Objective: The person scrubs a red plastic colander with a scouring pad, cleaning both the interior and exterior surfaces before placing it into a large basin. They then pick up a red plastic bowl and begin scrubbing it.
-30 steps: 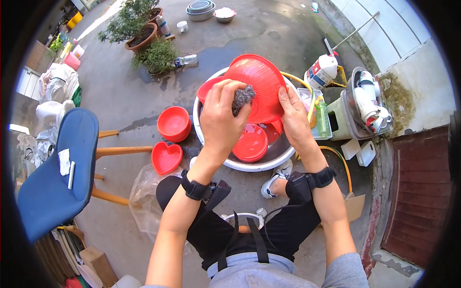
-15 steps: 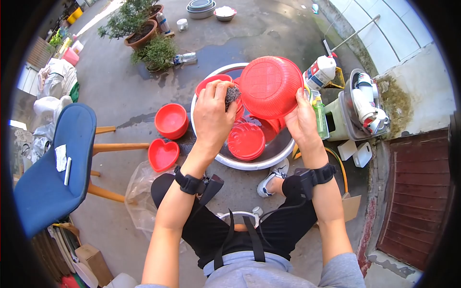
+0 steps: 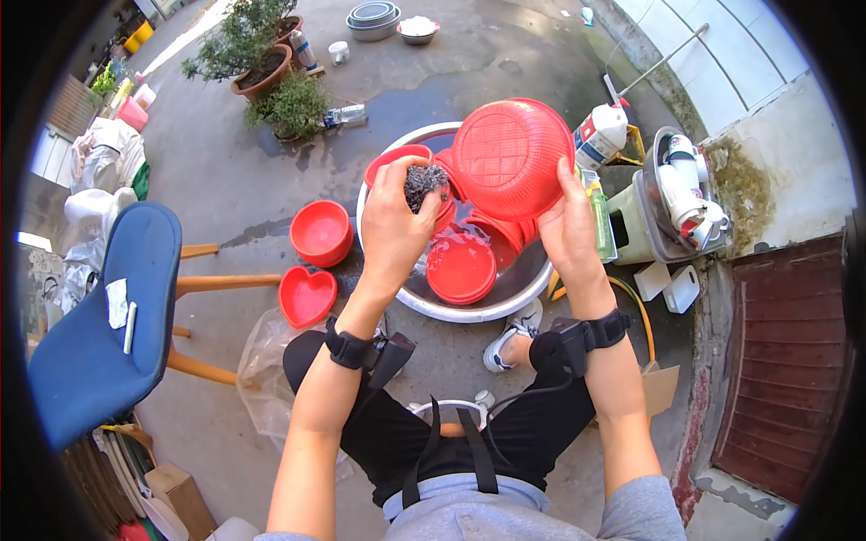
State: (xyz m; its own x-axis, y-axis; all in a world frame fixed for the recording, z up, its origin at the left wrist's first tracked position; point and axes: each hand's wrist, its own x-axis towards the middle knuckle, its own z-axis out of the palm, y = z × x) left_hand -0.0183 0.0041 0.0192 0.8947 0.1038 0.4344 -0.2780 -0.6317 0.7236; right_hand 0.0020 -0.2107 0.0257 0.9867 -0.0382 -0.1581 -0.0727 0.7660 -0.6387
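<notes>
My left hand (image 3: 395, 216) is closed round a dark grey steel wool scrubber (image 3: 425, 187), held just left of a red plastic bowl (image 3: 512, 162). By its rim my right hand (image 3: 572, 230) grips that bowl, tilted with its ribbed underside towards me. Both are above a wide metal basin (image 3: 424, 305) of water. Several more red bowls lie in the basin, among them a round stack (image 3: 461, 269) near its front. On the ground left of the basin sit stacked round red bowls (image 3: 322, 233) and a heart-shaped red bowl (image 3: 308, 297).
A blue chair (image 3: 108, 325) stands at the left beside a clear plastic bag (image 3: 271, 365). Right of the basin are a green bottle (image 3: 600, 216), a white jug (image 3: 602, 135) and a tub (image 3: 636, 221) with dishes. Potted plants (image 3: 263, 74) and a plastic bottle (image 3: 345, 115) are beyond.
My left hand has drawn slightly away from the bowl and turned, so more of the scrubber shows. The bowl in my right hand has tilted a little.
</notes>
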